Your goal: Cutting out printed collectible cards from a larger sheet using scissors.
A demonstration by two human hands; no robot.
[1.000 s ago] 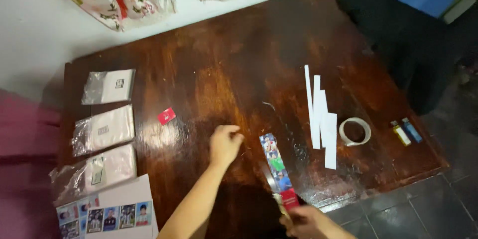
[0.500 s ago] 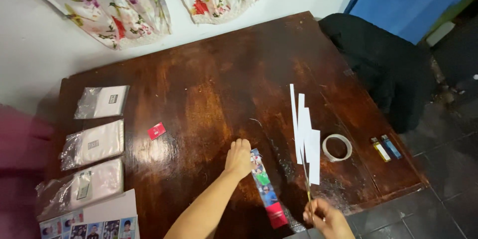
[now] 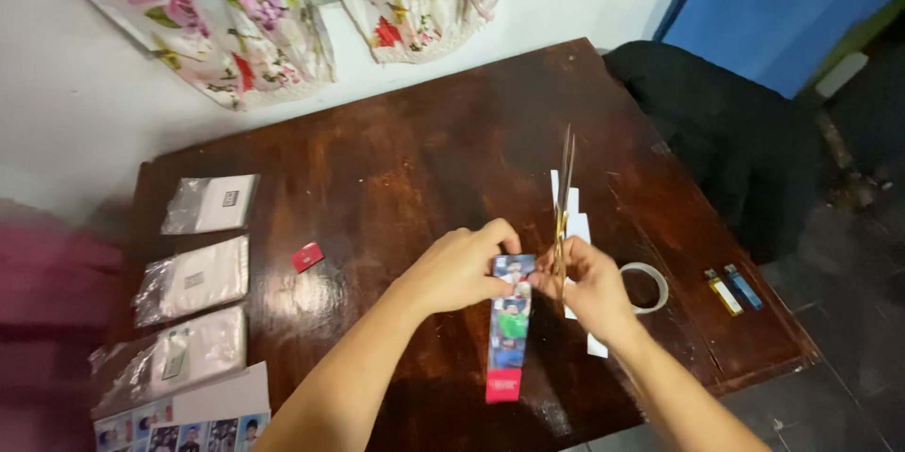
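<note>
A white wall [image 3: 85, 103] with flowered cloth [image 3: 245, 18] hanging on it backs a dark, glossy wooden table [image 3: 415, 160], beside which stands a black chair [image 3: 726, 131] before a blue panel [image 3: 792, 0]. Along the table's left edge lie three clear plastic bags [image 3: 193, 278] and a sheet of small photos [image 3: 179, 428]. A small red card [image 3: 306, 256] lies alone, well apart from the hands. White paper strips [image 3: 577, 226], a tape ring [image 3: 646, 284] and two lighters [image 3: 732, 289] sit on the right.

Above the table's near edge, the left hand [image 3: 462, 268] pinches the top of a photo strip [image 3: 509, 325]. The strip hangs with its long axis running toward the person, red end nearest. The right hand [image 3: 589, 287] is closed around scissors [image 3: 563, 212], whose blades point away toward the wall, just beside the strip's top.
</note>
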